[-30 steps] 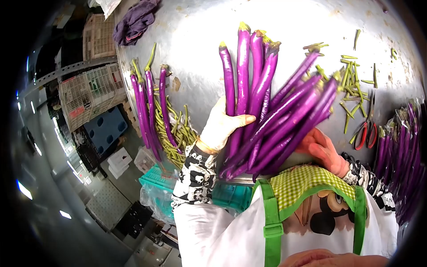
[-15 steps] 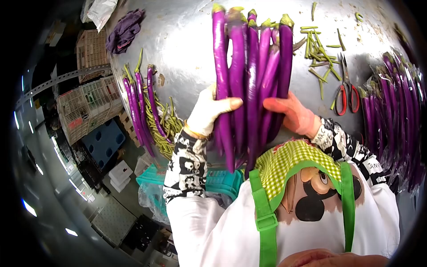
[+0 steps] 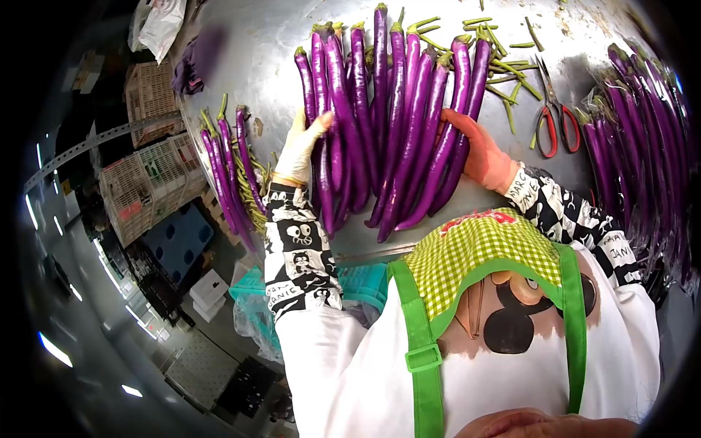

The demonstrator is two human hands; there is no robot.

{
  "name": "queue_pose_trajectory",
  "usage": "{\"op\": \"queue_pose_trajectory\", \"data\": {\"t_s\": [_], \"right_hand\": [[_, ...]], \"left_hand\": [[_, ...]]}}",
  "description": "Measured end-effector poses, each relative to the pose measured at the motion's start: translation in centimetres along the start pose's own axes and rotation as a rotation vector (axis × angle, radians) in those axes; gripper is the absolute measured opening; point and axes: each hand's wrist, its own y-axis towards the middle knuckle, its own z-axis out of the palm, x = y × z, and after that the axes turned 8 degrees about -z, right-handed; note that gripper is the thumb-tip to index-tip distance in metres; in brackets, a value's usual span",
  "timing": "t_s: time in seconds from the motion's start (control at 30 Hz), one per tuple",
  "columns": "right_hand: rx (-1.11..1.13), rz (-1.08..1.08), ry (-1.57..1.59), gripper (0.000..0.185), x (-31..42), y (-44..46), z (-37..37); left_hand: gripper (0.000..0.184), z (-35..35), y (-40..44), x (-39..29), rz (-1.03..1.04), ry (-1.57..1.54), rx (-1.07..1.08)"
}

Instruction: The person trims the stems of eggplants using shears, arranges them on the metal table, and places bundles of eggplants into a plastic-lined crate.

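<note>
The eggplants (image 3: 418, 153), bunched tightly 0.5 s ago, now spread wider on the worktop (image 3: 252, 66), left hand (image 3: 298, 152) and right hand (image 3: 483, 153) grasping the row's 2 edges, which likely leaves each easier to single out.

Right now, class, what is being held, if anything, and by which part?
A row of eggplants; left hand and right hand grip its outer sides, around mid-length.

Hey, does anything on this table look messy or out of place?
Yes, the green stalk pieces strewn on the metal table near the scissors. They lie loose at odd angles, unlike the bunched eggplants, which lie roughly side by side.
</note>
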Motion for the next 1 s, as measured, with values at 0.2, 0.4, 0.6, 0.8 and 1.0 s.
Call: {"op": "queue_pose_trajectory", "data": {"t_s": [0.2, 0.4, 0.6, 0.8, 1.0], "right_hand": [[0.015, 0.012, 0.034, 0.075, -1.9, -0.7, 0.5], [-0.238, 0.912, 1.449, 0.038, -0.5, 2.4, 0.7], [-0.055, 0.584, 1.083, 0.031, 2.6, 6.9, 0.1], [-0.026, 0.797, 1.036, 0.056, 9.7, 15.3, 0.1], [-0.032, 0.672, 0.620, 0.074, 9.8, 14.7, 2.4]], "left_hand": [[0.080, 0.7, 0.5, -0.9, 0.015, 0.234, 0.075], [0.136, 2.8, 1.9, 1.5, 0.084, 0.442, -0.036], [0.081, 5.2, -1.4, 2.0, 0.102, -0.106, 0.251], [0.067, 6.4, -2.5, 5.9, -0.019, -0.740, 0.394], [0.062, 3.9, -1.4, 6.3, -0.021, -0.601, 0.365]]}}
